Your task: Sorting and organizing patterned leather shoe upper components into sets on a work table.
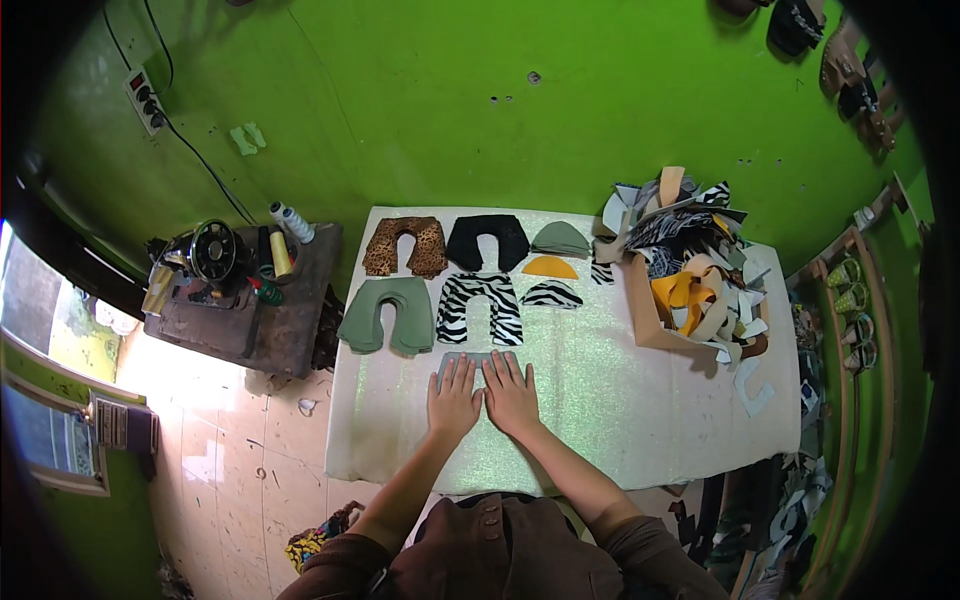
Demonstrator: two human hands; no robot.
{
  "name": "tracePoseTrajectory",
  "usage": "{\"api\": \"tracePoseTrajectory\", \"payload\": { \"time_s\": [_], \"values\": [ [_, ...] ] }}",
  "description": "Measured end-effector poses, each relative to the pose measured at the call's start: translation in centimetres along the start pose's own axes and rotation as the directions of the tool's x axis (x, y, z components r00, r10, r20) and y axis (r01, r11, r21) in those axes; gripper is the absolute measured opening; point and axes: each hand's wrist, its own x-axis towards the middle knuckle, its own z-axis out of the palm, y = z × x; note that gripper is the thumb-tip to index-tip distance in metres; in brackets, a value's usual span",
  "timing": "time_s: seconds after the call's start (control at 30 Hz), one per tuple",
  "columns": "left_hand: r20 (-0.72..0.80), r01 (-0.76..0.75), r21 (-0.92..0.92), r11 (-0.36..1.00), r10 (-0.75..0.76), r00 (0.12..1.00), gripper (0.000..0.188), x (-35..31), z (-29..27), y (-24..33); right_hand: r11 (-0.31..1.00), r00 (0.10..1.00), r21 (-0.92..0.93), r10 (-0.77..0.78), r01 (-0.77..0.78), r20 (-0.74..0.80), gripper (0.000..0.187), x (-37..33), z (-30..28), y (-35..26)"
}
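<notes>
My left hand (456, 402) and my right hand (509, 393) lie flat side by side, fingers stretched out, over a grey piece of material (477, 357). Much of that piece is hidden under them. Just beyond, U-shaped cut pieces lie in two rows: a leopard-print stack (384, 248), a black stack (463, 246), a sage green stack (363, 316) and a zebra-print stack (453, 312). To their right sit half-round pieces in green (561, 240), yellow (549, 267) and zebra print (551, 294).
A cardboard box (648, 318) overflowing with scraps stands at the right of the pale table (400, 430). At the left, a sewing machine (212, 252) and thread spools (296, 225) rest on a dark wooden stand (250, 340). Sandals (848, 285) hang on a rack at the right.
</notes>
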Motion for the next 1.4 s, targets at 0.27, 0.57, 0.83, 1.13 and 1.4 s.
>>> {"api": "tracePoseTrajectory", "payload": {
  "time_s": [0.27,0.57,0.83,1.13,1.4],
  "values": [
    [-0.006,0.017,0.009,1.0,-0.017,1.0,0.054,-1.8,-0.5,0.4,0.997,1.0,0.07,-0.021,0.022,-0.015,0.047,-3.2,-1.0,0.9],
    [-0.039,-0.013,-0.234,0.972,0.004,0.999,0.051,-0.1,-4.0,7.9,0.96,0.985,0.281,0.045,0.003,-0.165,0.037,-4.0,-5.1,4.1],
    [-0.075,-0.11,-0.392,0.913,0.088,0.993,0.049,3.3,-5.4,17.5,0.898,0.958,0.438,0.1,0.029,-0.27,0.03,-5.7,-11.0,12.1],
    [-0.343,-0.281,-0.433,0.856,0.132,0.93,0.042,12.9,-8.2,26.6,0.91,0.879,0.407,0.133,0.075,-0.458,0.028,-4.1,-19.4,24.5],
    [-0.4,-0.23,-0.336,0.913,0.083,0.913,0.036,18.7,-7.3,29.2,0.985,0.861,0.172,0.086,0.001,-0.501,0.029,-0.4,-23.3,30.9]
  ]
}}
